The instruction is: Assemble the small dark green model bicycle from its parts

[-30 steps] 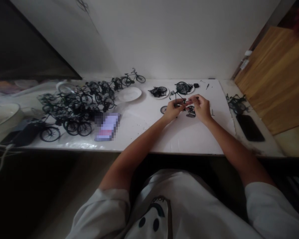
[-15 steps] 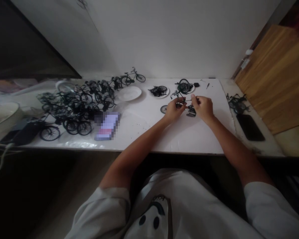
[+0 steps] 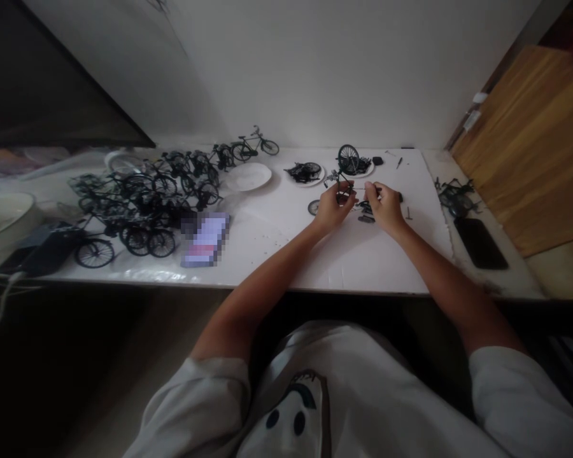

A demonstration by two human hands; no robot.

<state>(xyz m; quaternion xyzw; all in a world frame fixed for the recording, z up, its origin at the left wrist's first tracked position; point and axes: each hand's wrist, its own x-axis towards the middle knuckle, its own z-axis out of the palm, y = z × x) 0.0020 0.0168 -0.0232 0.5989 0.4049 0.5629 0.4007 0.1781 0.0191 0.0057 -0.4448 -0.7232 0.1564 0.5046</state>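
Observation:
My left hand [image 3: 332,208] is closed round the dark frame of a miniature bicycle [image 3: 348,158], whose spoked wheel points up and away from me. Handlebars show just above the fingers, while the gripped part of the frame is mostly hidden. Fingertips pinched, my right hand [image 3: 388,205] holds a thin-shafted tool [image 3: 360,189] like a small screwdriver, pointing left at the bicycle. Its far tip is too small to make out. A loose wheel [image 3: 313,207] lies beside my left hand. Dark small parts [image 3: 367,219] lie below and between the hands.
Many miniature bicycles [image 3: 138,203] crowd the left of the table. Plates with black parts [image 3: 305,182] and a white plate [image 3: 248,177] stand at the back. A lit phone [image 3: 206,240] lies left, a dark phone [image 3: 480,243] right. A T-shaped piece [image 3: 409,214] lies near my right hand.
The bicycle has turned slightly, its raised wheel shifting left and up. My right hand has moved a little left, and the T-shaped piece beside it now shows.

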